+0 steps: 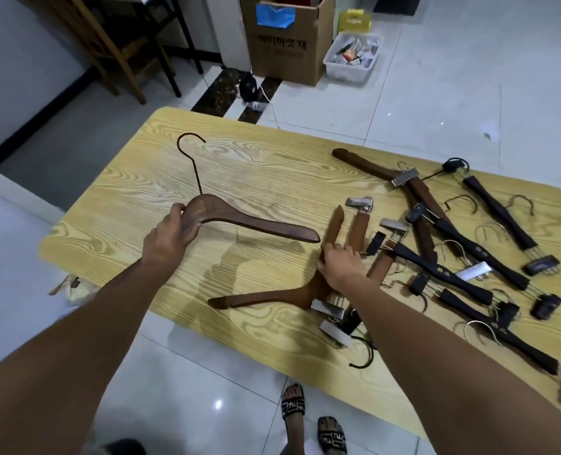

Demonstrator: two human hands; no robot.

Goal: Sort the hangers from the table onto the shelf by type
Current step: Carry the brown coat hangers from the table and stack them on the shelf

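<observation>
My left hand (171, 236) grips one arm of a dark brown wooden coat hanger (256, 224), held above the wood-grain table (125, 211) with its metal hook pointing away. My right hand (340, 264) rests on the neck of a lighter brown coat hanger (272, 297) lying flat, fingers curled around it. To the right lies a pile of several hangers: brown clip bars (359, 228), a dark brown coat hanger (367, 165) at the back, and black clip hangers (469, 254). No shelf is in view.
Beyond the table stand a cardboard box (285, 50), a white plastic bin (354, 60) and a wooden chair (118, 50) on the tiled floor. A dark charger with white cable (249, 90) lies there. My sandalled feet (312, 421) are below the table's near edge.
</observation>
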